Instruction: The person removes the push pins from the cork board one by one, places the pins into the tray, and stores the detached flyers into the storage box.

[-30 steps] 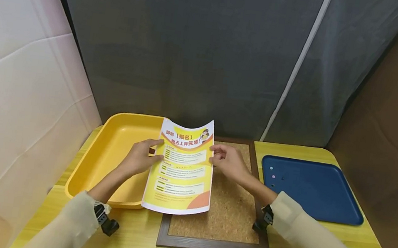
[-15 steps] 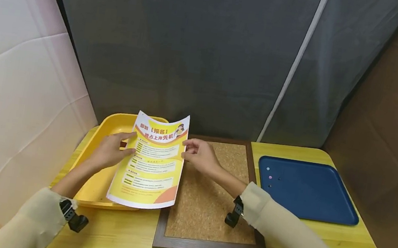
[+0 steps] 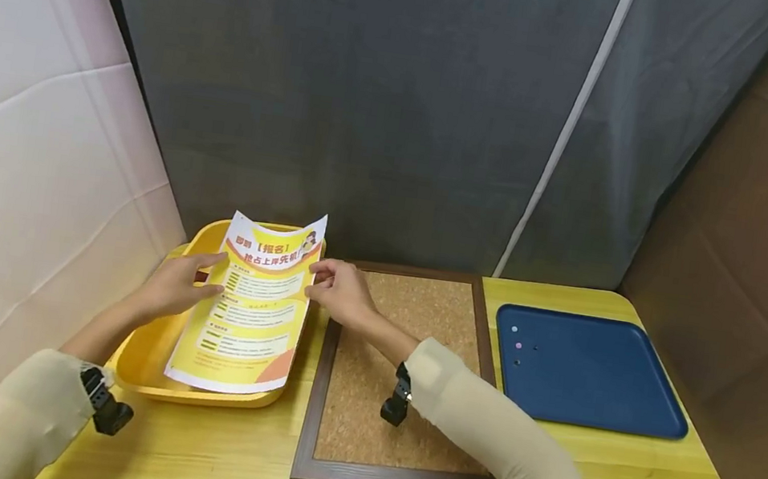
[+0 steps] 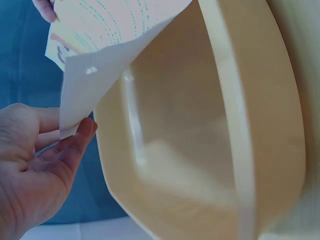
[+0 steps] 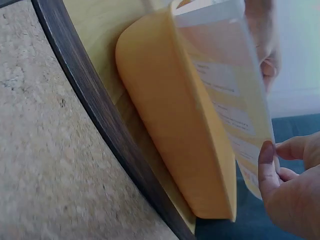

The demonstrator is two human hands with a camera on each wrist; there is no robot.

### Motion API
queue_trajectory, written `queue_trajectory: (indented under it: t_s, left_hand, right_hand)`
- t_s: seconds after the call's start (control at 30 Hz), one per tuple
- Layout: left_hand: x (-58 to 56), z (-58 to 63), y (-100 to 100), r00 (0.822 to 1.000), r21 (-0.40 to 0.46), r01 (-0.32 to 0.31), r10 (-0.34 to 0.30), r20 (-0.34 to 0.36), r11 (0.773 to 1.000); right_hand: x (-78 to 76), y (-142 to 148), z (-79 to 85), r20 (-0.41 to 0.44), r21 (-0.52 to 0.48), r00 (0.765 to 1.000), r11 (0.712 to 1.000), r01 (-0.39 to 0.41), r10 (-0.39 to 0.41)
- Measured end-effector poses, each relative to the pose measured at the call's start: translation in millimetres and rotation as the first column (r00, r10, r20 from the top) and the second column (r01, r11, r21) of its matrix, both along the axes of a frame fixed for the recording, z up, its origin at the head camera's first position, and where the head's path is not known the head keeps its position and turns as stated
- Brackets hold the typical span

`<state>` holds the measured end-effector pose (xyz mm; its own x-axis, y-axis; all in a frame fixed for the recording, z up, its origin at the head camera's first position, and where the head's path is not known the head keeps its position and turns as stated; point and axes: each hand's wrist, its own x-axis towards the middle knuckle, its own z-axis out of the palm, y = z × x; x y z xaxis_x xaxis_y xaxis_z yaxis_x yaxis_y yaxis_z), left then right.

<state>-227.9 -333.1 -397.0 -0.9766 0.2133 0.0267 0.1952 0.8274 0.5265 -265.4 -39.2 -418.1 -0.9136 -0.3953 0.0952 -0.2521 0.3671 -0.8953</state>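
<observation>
Both hands hold a yellow and orange printed flyer [image 3: 251,309] over the yellow tray [image 3: 141,365]. My left hand [image 3: 179,289] pinches its left edge, thumb on the printed face; the left wrist view shows the flyer's white back [image 4: 100,75] above the tray's hollow [image 4: 200,140]. My right hand [image 3: 340,292] pinches the right edge near the top; in the right wrist view its thumb [image 5: 266,165] presses the flyer [image 5: 235,100]. The sheet's top curls up and its bottom edge hangs over the tray's near rim.
A cork board [image 3: 399,403] in a dark wooden frame lies mid-table under my right forearm. A blue tray [image 3: 591,380] with a few small pins sits at the right. Dark curtain behind, white wall at the left, wooden table edge in front.
Both hands have carried the flyer leftward, from above the cork board's left edge to over the yellow tray. The grip on both edges is unchanged.
</observation>
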Motion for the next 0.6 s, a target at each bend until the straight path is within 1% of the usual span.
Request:
queue_trajectory:
  t_s: [0.13, 0.3, 0.47, 0.6]
  left_hand:
    - [-3.2, -4.6, -8, 0.999, -0.014, -0.001, 0.001, 0.032, 1.0]
    - [-7.1, -8.3, -14, 0.998, -0.024, 0.015, -0.014, 0.056, 1.0]
    - [-8.0, -12.4, -17, 0.998, -0.036, 0.029, -0.026, 0.064, 0.999]
    - [-8.6, -16.4, -21, 0.998, -0.053, 0.052, -0.049, 0.048, 0.997]
  right_hand:
    - [-3.2, -12, -7.0, 0.005, 0.014, 1.0, 1.0, 0.02, -0.02]
    - [-6.1, -25, -15.2, 0.024, 0.035, 0.999, 0.998, 0.044, -0.045]
    - [-6.3, -35, -18.5, -0.044, 0.125, 0.998, 0.99, 0.059, -0.054]
    - [-5.6, -40, -19.7, -0.08, 0.192, 0.997, 0.981, 0.037, -0.022]
